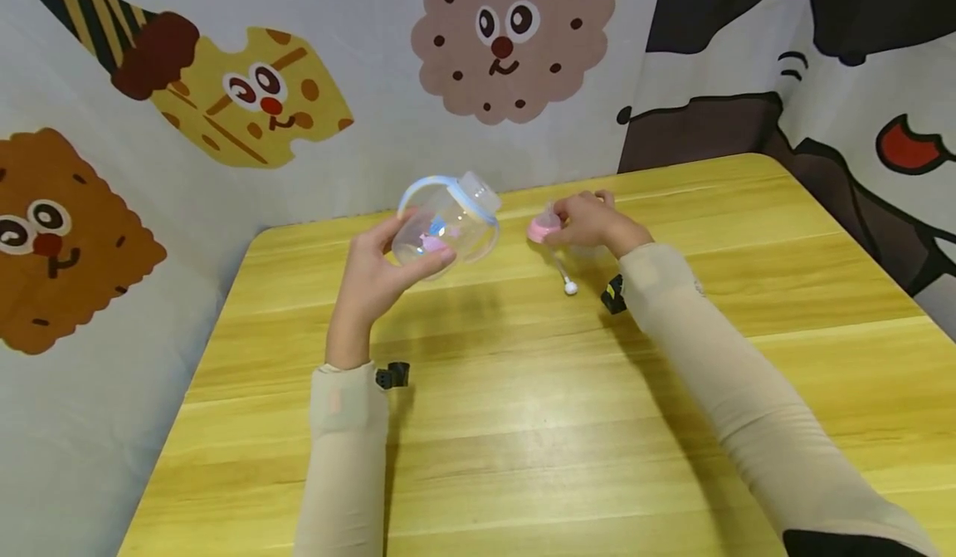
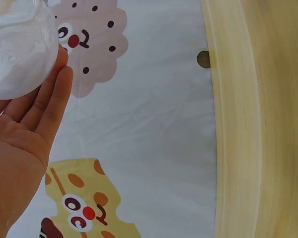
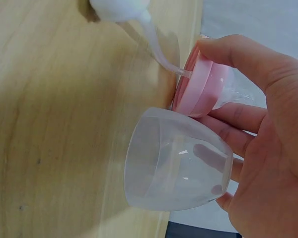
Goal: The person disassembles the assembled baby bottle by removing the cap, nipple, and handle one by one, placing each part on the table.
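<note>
In the head view my left hand point(image 1: 368, 283) grips a clear baby bottle point(image 1: 448, 229) with blue handles, raised over the table and tilted, its uncapped neck pointing up and right. The bottle's rounded base point(image 2: 22, 59) shows in the left wrist view. To its right, my right hand point(image 1: 597, 223) pinches a pink bottle collar point(image 3: 201, 89) between thumb and fingers. A clear nipple point(image 3: 236, 94) sticks out of the collar toward the palm. From its other side runs a thin straw point(image 3: 159, 52) ending in a white ball point(image 1: 571, 288). A clear dome cap point(image 3: 176, 163) lies against the lower fingers of that hand.
The wood-grain table point(image 1: 508, 432) extends under both arms. Behind it hangs a white cloth point(image 1: 358, 183) printed with cartoon biscuits. Small black devices sit at the left wrist point(image 1: 392, 374) and right wrist point(image 1: 614, 295).
</note>
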The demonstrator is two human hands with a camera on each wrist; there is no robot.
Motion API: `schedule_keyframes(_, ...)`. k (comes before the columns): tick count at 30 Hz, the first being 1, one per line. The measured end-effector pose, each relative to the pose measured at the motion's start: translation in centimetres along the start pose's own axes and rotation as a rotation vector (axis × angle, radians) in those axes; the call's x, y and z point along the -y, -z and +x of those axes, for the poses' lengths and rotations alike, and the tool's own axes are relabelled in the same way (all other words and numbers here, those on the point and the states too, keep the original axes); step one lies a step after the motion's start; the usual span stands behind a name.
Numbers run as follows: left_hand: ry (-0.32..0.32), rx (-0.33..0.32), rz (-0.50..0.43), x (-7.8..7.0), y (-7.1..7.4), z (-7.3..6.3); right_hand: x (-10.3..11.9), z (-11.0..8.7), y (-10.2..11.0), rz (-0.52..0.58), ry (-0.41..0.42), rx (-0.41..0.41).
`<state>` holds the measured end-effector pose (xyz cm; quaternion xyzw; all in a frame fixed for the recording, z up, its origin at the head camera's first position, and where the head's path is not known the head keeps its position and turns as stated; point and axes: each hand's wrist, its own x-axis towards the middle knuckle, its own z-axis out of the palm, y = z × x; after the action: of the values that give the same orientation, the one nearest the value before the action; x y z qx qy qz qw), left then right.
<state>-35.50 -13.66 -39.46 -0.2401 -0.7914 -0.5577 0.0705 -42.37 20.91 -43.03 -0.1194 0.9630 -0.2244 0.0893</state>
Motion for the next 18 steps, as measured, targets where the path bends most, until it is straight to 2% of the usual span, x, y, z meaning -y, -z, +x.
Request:
schedule_keyframes(12,0.001,0.011,0.016,-0.41,0.35,-0.23,-0.35,0.17,0.02,-0.015,0.008,0.019)
schedule_keyframes(18,-0.02,0.015,0.013,-0.4,0.35,-0.28,-0.54,-0.1,0.04,-0.031,0.002,0.043)
